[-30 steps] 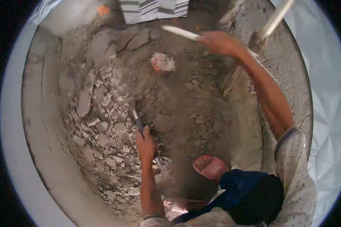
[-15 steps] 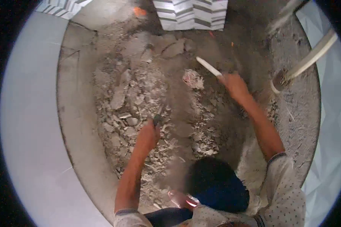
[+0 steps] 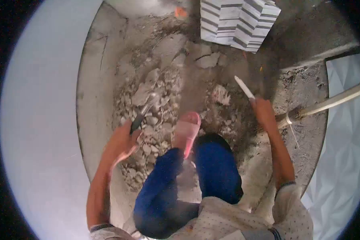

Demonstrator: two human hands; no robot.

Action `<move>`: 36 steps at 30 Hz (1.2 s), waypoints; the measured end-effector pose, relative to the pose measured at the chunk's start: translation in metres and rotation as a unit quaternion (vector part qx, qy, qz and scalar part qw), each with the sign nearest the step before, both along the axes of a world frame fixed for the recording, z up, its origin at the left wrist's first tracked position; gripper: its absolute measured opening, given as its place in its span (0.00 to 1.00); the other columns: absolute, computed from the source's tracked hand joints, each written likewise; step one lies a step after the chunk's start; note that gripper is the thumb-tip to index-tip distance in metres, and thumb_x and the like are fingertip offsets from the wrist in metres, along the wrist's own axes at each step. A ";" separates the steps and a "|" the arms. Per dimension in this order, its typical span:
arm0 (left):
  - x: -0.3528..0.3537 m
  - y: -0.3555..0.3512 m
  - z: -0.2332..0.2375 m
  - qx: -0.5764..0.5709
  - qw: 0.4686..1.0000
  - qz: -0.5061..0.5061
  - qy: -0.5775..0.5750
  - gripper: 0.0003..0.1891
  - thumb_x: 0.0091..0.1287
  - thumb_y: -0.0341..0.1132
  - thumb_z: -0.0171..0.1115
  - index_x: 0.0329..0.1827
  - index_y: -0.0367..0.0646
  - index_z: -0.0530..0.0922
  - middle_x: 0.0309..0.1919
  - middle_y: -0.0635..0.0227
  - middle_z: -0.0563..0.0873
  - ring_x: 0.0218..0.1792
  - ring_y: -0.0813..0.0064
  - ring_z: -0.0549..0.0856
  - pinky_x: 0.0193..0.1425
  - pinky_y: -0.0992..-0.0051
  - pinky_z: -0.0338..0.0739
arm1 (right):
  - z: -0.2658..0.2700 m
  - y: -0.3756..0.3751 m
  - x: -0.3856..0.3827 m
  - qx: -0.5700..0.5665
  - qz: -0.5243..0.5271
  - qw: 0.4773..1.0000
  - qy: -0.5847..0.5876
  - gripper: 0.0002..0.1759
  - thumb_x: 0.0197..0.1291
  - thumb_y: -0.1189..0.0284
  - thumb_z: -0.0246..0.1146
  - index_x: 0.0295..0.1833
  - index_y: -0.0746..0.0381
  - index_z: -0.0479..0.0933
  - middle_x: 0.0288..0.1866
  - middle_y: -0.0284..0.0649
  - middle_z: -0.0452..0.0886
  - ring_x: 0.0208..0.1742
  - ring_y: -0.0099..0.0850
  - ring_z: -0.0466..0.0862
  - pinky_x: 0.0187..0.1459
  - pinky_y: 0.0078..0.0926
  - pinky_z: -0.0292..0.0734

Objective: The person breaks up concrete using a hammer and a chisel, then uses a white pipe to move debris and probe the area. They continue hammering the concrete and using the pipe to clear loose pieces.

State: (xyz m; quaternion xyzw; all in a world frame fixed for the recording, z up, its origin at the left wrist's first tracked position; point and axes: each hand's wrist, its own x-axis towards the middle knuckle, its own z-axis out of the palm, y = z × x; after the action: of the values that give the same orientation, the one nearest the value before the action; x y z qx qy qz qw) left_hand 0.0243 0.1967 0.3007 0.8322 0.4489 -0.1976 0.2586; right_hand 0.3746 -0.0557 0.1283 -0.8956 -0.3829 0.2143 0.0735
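My left hand is closed round the dark handle of a metal hand tool. Its pale metal end reaches into the broken rubble and is too blurred to name more exactly. On the other side, my right hand grips a white stick-like tool, which points up and to the left above the dusty floor. Just left of that stick lies a crumpled pale lump with reddish marks. A pink slipper on my foot rests between the rubble and the darker soil.
A board with a grey-and-white zigzag pattern stands at the far end. To the right, a pale pole with a tie round it crosses a rough ledge. A smooth wall borders the left. Flat broken slabs lie farther off.
My left hand has moved left and turned the dark-handled tool toward the upper right. The view has shifted, and my foot in the pink slipper now shows farther forward. Both tools stay held.
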 end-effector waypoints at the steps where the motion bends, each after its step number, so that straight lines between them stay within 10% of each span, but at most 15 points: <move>1: -0.012 0.006 -0.015 -0.017 0.998 0.040 -0.037 0.15 0.68 0.42 0.54 0.43 0.36 0.73 0.25 0.54 0.81 0.29 0.55 0.81 0.32 0.61 0.71 | 0.004 0.010 0.007 0.039 -0.003 0.999 0.018 0.20 0.67 0.59 0.52 0.39 0.66 0.77 0.32 0.56 0.78 0.33 0.57 0.78 0.37 0.50 0.73; 6: 0.015 0.027 -0.139 -0.168 0.934 0.221 -0.224 0.18 0.71 0.46 0.52 0.45 0.37 0.73 0.17 0.78 0.70 0.18 0.88 0.68 0.21 0.79 0.63 | -0.020 0.065 0.015 0.127 0.046 0.985 0.111 0.23 0.65 0.55 0.54 0.36 0.68 0.77 0.26 0.56 0.77 0.29 0.56 0.75 0.32 0.44 0.70; 9: 0.055 0.024 -0.170 -0.256 0.853 0.394 -0.225 0.17 0.70 0.45 0.53 0.44 0.37 0.74 0.18 0.77 0.70 0.19 0.86 0.69 0.22 0.78 0.64 | -0.036 0.092 0.030 0.070 0.125 0.984 0.110 0.23 0.65 0.55 0.56 0.38 0.68 0.78 0.23 0.54 0.76 0.24 0.49 0.75 0.29 0.40 0.68; 14: 0.041 0.032 -0.235 -0.196 0.899 0.316 -0.231 0.14 0.69 0.42 0.54 0.44 0.38 0.74 0.20 0.77 0.71 0.21 0.83 0.69 0.23 0.76 0.65 | -0.006 0.053 0.038 -0.051 -0.061 0.990 0.121 0.23 0.63 0.54 0.57 0.45 0.64 0.80 0.34 0.55 0.81 0.35 0.49 0.81 0.38 0.44 0.73; 18: 0.067 0.036 -0.206 -0.217 0.891 0.304 -0.256 0.14 0.69 0.42 0.54 0.42 0.39 0.74 0.20 0.77 0.71 0.21 0.84 0.68 0.23 0.77 0.64 | -0.001 0.067 0.024 0.055 -0.059 0.991 0.102 0.19 0.65 0.59 0.58 0.43 0.66 0.79 0.17 0.44 0.69 0.19 0.26 0.70 0.23 0.33 0.64; 25: 0.071 0.031 -0.196 -0.266 0.873 0.350 -0.211 0.11 0.68 0.40 0.55 0.38 0.40 0.73 0.19 0.79 0.70 0.20 0.87 0.67 0.21 0.80 0.60 | -0.076 0.123 0.041 0.131 0.117 0.984 -0.028 0.16 0.62 0.60 0.60 0.43 0.63 0.80 0.23 0.55 0.75 0.26 0.53 0.75 0.28 0.39 0.70; 36: 0.058 0.023 -0.206 -0.128 0.928 0.209 -0.279 0.14 0.68 0.43 0.56 0.41 0.39 0.73 0.22 0.75 0.72 0.23 0.85 0.68 0.25 0.79 0.63 | 0.026 0.079 0.037 -0.026 -0.013 0.996 0.086 0.22 0.63 0.53 0.56 0.43 0.63 0.79 0.29 0.54 0.79 0.32 0.53 0.81 0.33 0.45 0.74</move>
State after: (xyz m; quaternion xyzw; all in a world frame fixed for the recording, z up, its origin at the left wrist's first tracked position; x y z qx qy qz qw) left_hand 0.0825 0.2194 0.0946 0.7005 0.4934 0.0453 0.5136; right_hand 0.4119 0.0233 0.1542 -0.8804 -0.3579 0.2991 0.0858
